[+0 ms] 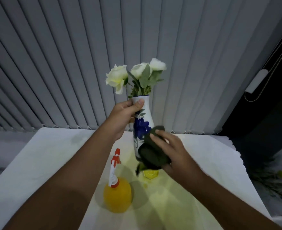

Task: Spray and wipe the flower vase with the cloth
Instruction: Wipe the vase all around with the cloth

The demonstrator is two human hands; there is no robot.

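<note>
A white flower vase with a blue flower pattern is held above the table, with white roses standing in it. My left hand grips its neck just below the rim. My right hand presses a dark green cloth against the vase's lower right side, and the cloth hides the vase's base. A yellow spray bottle with a white and orange trigger head stands on the table in front of the vase, to the left.
The table has a white cover with a scalloped right edge. A small yellow object lies under the cloth. Grey vertical blinds hang behind. Right of the table there is a dark gap and foliage on the floor.
</note>
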